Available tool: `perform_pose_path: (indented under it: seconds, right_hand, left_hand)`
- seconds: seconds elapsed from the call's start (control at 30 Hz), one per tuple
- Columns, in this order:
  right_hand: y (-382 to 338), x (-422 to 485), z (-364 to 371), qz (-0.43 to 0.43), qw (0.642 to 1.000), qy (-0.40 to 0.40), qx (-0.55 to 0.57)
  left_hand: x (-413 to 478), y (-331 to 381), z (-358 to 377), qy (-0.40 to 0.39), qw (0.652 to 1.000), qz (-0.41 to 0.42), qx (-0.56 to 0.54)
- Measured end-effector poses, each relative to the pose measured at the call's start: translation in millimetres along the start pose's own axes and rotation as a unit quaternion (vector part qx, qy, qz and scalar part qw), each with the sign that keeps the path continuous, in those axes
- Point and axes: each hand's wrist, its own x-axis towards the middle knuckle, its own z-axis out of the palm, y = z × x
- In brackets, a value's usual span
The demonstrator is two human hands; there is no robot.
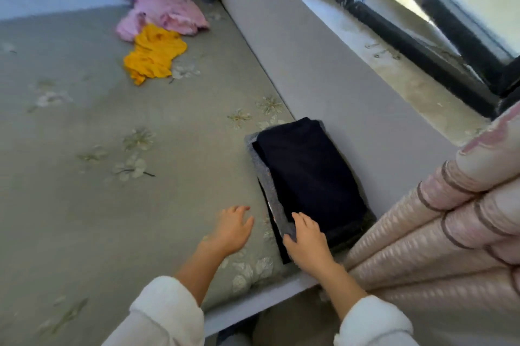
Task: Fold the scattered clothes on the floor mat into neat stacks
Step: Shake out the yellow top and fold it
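The step in hand is judged to be the squaring of a finished stack. On the floor mat (84,126), the left hand (235,229) is held just beside the stack with its fingers spread and relaxed; nothing is held by it, and whether the mat is touched cannot be told. It could be laid flat against the stack's left edge so that the layers are nudged into line. The stack (309,174) lies at the mat's right edge, close against the low grey wall. The right hand (308,243) is laid on the stack's near corner, fingers lightly bent over the dark top layer and thumb beside the grey edge; whether that edge is pinched cannot be told. Light, even pressure is advised, so that the top piece is not dragged off the grey one, which already shows along the left side. The folded curtain (450,219) to the right should be kept off the pile.

Counted from the left: one yellow garment (154,54) and one pink garment (166,8), both crumpled and touching at the far end of the mat, well apart from the stack; two hands; one stack, in which three layers can be made out, dark blue over grey over black.
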Motion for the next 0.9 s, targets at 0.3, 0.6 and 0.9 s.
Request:
perform_pose_path:
  seconds: [0.3, 0.6, 0.9]
  right_hand:
    - [-139, -57, 78, -0.186, 0.974, -0.106, -0.076]
    - [-357, -127, 209, -0.368, 0.898, -0.166, -0.174]
    - [-574, -248, 399, -0.491, 0.803, -0.23, -0.248]
  left_hand:
    - [-187, -141, -46, 0.091, 0.979, -0.18, -0.02]
    - [-353, -330, -98, 0.227, 0.91, -0.326, -0.118]
    - [-550, -536, -124, 0.27, 0.839, -0.454, -0.131]
